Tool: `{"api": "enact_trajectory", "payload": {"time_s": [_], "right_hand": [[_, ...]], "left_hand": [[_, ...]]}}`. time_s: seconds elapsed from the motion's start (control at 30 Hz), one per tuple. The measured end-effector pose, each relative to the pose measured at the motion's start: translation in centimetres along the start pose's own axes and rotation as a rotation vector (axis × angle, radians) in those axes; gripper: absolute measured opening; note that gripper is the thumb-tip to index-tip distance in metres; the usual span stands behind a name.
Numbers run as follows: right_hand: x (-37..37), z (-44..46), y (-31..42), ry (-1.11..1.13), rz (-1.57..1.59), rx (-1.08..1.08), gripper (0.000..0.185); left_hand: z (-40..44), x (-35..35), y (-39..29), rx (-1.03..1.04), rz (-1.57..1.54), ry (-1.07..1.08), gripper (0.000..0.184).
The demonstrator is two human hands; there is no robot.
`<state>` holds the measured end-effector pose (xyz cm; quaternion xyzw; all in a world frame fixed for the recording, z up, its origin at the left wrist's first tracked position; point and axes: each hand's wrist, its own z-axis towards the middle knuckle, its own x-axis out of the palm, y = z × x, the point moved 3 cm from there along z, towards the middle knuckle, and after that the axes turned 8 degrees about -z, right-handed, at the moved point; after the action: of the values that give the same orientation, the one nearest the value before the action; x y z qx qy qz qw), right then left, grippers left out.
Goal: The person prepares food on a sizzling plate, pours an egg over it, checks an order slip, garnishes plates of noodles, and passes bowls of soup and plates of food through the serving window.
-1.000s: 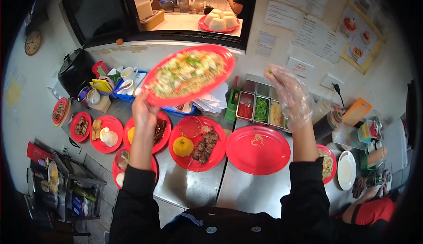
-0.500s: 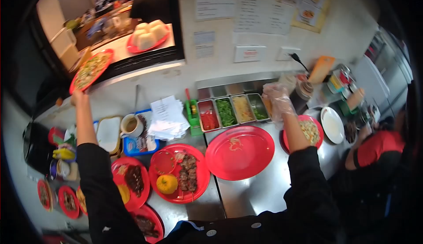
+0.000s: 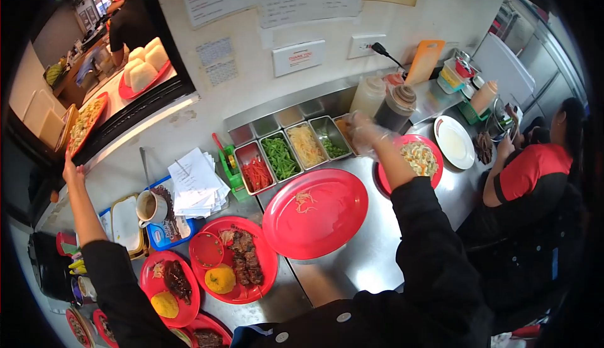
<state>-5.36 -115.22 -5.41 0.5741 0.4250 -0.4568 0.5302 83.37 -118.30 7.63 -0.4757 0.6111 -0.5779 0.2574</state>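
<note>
My left hand [image 3: 73,172] reaches up to the window at the left and grips the near end of a red oval plate [image 3: 94,127] heaped with noodles. The plate is tilted in the window opening. My right hand [image 3: 370,135], in a clear plastic glove, is over the right end of the metal topping containers, by a container of orange-brown food [image 3: 345,126]. Motion blurs its fingers. Below it stands a red plate of noodles with vegetables [image 3: 418,159]. A large red oval plate [image 3: 333,222] with a few pale shreds lies in front of the containers.
Red plates with grilled meat skewers [image 3: 245,257] and yellow rice [image 3: 165,304] stand at the lower left. Papers [image 3: 192,181] and a mug [image 3: 151,207] are behind them. Sauce bottles [image 3: 396,106] line the wall. A person in a red-and-black shirt [image 3: 538,172] works at the right.
The view has swung to the right. The noodle plate in my left hand has gone farther into the window opening. My right hand stays around the right end of the containers.
</note>
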Motion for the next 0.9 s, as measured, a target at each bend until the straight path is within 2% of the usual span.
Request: {"api": "enact_trajectory", "payload": {"time_s": [0.07,0.1,0.13,0.17,0.2,0.27,0.3,0.37,0.4,0.43,0.47,0.5,0.57,0.67,0.7,0.73,0.77,0.8,0.83,0.9], "right_hand": [[0.9,-0.9,1.9,-0.275,-0.144,-0.447,0.018],[1.5,-0.8,1.7,-0.186,-0.112,-0.367,0.02],[2.4,-0.8,1.2,-0.097,-0.078,-0.28,0.023],[3.6,-0.4,0.7,-0.272,-0.121,-0.335,0.015],[4.6,-0.3,0.1,-0.445,-0.17,-0.386,0.01],[3.3,-1.6,0.8,-0.501,-0.105,-0.373,0.009],[2.1,-2.3,1.2,-0.502,-0.104,-0.358,0.009],[0.1,-3.7,1.1,-0.315,-0.04,-0.231,0.011],[-0.3,-4.4,0.1,-0.313,-0.039,-0.221,0.011],[-0.4,-5.0,-1.1,-0.214,0.108,-0.219,0.011],[-2.2,-7.1,-1.6,-0.215,0.017,-0.23,0.013],[-4.1,-9.2,-1.9,-0.218,-0.074,-0.242,0.014],[-6.2,-11.7,-5.5,-0.159,-0.104,-0.208,0.015],[-6.8,-12.9,-13.5,-0.056,-0.002,0.045,0.017],[-9.8,-14.8,-14.0,-0.022,0.02,0.131,0.02],[-9.0,-14.4,-16.7,-0.023,0.02,0.134,0.02],[-7.1,-12.8,-20.3,-0.076,-0.072,0.086,0.016],[-6.3,-12.0,-22.4,-0.129,-0.165,0.037,0.014],[-7.0,-12.6,-22.5,-0.136,-0.164,0.01,0.014],[-8.0,-13.6,-21.2,-0.11,-0.038,0.072,0.016]], "left_hand": [[-0.2,-1.2,1.2,0.086,-0.192,0.25,0.031],[-1.8,-1.8,1.7,0.121,-0.268,0.387,0.028],[-8.1,-1.8,2.6,0.149,-0.299,0.437,0.027],[-15.4,-1.7,3.4,0.176,-0.331,0.488,0.026],[-23.4,-1.2,4.4,0.189,-0.373,0.436,0.03],[-32.8,-0.9,6.9,0.163,-0.299,0.568,0.04],[-36.8,-0.7,8.7,0.096,-0.261,0.686,0.039],[-46.5,0.5,12.8,0.038,-0.085,0.895,0.034],[-52.8,1.2,14.1,-0.124,0.036,1.014,0.029],[-57.1,2.0,16.3,-0.3,0.201,1.249,0.026],[-60.6,2.3,18.7,-0.465,0.235,1.441,0.026],[-63.7,2.6,21.2,-0.54,0.352,1.628,0.025],[-69.1,3.3,25.8,-0.683,0.45,1.679,0.025],[-74.4,5.6,33.5,-0.783,0.364,1.61,0.036],[-75.6,6.8,36.3,-0.693,0.353,1.581,0.04],[-76.7,8.1,38.7,-0.603,0.341,1.55,0.044],[-77.8,9.4,40.5,-0.602,0.343,1.552,0.044],[-78.5,10.9,41.7,-0.632,0.315,1.446,0.044],[-78.8,11.8,42.5,-0.658,0.285,1.34,0.044],[-78.9,12.8,43.7,-0.658,0.273,1.354,0.039]]}}
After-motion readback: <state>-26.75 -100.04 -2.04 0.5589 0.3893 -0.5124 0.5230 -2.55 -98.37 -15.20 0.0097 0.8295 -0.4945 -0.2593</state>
